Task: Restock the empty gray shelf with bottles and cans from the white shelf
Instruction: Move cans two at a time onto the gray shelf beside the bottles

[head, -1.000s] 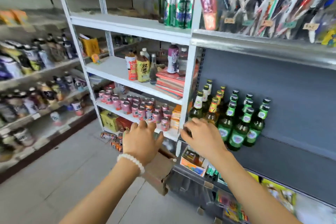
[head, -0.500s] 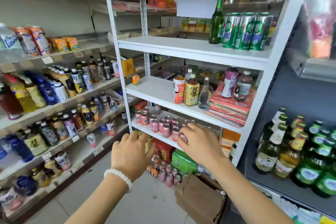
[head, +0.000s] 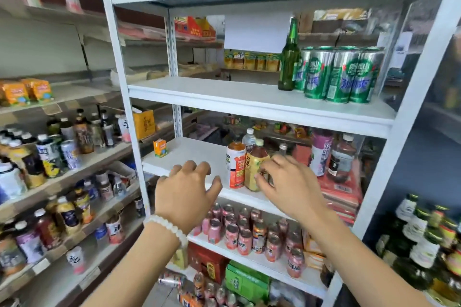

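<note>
Your right hand (head: 287, 182) is spread at the yellow plastic tea bottle (head: 254, 169); wrap its middle firmly, lift straight, left hand (head: 187, 189) loose, holding nothing

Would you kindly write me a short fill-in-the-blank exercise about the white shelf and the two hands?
1. The green cans stand to the right of a green glass ____.
2. The bead bracelet is worn on the ____ wrist.
3. The right hand reaches the yellow-labelled bottle beside the ____-labelled bottle.

Missing words: bottle; left; orange
</note>
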